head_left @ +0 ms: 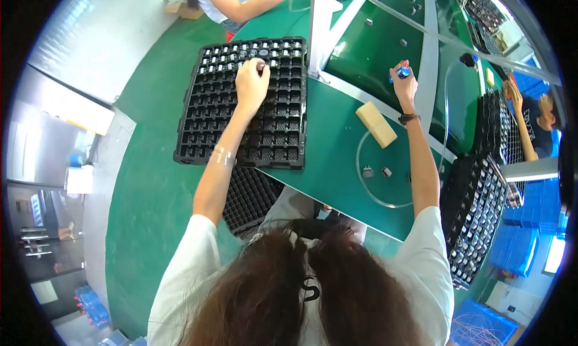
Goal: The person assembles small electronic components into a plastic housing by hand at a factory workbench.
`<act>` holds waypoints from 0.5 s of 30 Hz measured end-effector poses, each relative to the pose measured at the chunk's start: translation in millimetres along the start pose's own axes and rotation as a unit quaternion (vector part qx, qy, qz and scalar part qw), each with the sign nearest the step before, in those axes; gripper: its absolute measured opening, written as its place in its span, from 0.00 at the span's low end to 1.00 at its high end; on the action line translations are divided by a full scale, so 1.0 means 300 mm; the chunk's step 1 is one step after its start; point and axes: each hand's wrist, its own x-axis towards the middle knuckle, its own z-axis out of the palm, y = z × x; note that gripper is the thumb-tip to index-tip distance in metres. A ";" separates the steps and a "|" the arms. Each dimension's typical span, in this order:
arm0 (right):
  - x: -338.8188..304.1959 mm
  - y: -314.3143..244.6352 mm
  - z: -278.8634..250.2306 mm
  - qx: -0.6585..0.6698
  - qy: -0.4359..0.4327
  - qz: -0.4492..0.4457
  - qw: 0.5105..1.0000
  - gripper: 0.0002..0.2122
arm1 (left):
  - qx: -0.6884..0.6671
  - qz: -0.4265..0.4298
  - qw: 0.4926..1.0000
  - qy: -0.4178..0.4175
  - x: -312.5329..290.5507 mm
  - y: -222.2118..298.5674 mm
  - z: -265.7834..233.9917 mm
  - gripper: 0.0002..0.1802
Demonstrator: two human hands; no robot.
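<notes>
Metal parts [276, 46] in the far rows of the black pocketed tray [274, 124] likely seat best lowered straight by the left hand [253, 84], curled there, contents unclear, while the right hand [405, 88] grips a blue object [403, 72].

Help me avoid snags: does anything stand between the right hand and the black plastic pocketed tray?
Possibly: a long white rail crosses the direct line from the right hand to the tray, though its height is unclear. The yellow rectangular block lies off that line, lower in the picture.
</notes>
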 end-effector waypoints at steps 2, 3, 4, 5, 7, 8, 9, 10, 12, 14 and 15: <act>0.032 0.044 0.041 -0.045 0.052 -0.036 0.997 0.19 | 0.100 0.000 0.993 -0.070 0.081 -0.070 0.089 0.12; 0.046 0.040 0.053 -0.043 0.053 -0.039 0.997 0.19 | 0.134 -0.010 0.982 -0.129 0.111 -0.085 0.106 0.13; 0.061 0.038 0.062 -0.035 0.036 -0.018 0.999 0.19 | 0.142 -0.035 0.972 -0.186 0.130 -0.098 0.123 0.15; 0.075 0.036 0.072 -0.027 0.019 0.003 0.999 0.20 | 0.165 -0.006 0.973 -0.163 0.143 -0.113 0.137 0.15; 0.084 0.027 0.086 -0.016 0.040 -0.013 0.999 0.17 | 0.170 0.001 0.973 -0.159 0.159 -0.125 0.153 0.17; 0.085 0.022 0.095 -0.006 0.049 -0.017 0.999 0.17 | 0.153 -0.036 0.972 -0.177 0.170 -0.145 0.163 0.15; 0.096 0.030 0.097 -0.017 0.047 -0.012 0.999 0.17 | 0.145 -0.045 0.970 -0.191 0.176 -0.130 0.159 0.12; 0.103 0.039 0.094 -0.021 0.048 -0.010 0.999 0.17 | 0.131 -0.029 0.975 -0.178 0.175 -0.134 0.169 0.11; 0.117 0.042 0.091 -0.023 0.067 -0.020 0.997 0.17 | 0.107 -0.007 0.984 -0.142 0.172 -0.136 0.158 0.10; 0.125 0.026 0.092 -0.009 0.071 -0.029 0.997 0.17 | 0.066 -0.058 0.994 -0.071 0.170 -0.144 0.142 0.11; 0.125 0.039 0.082 -0.001 0.076 -0.035 0.996 0.16 | 0.063 -0.037 0.996 -0.060 0.162 -0.111 0.130 0.12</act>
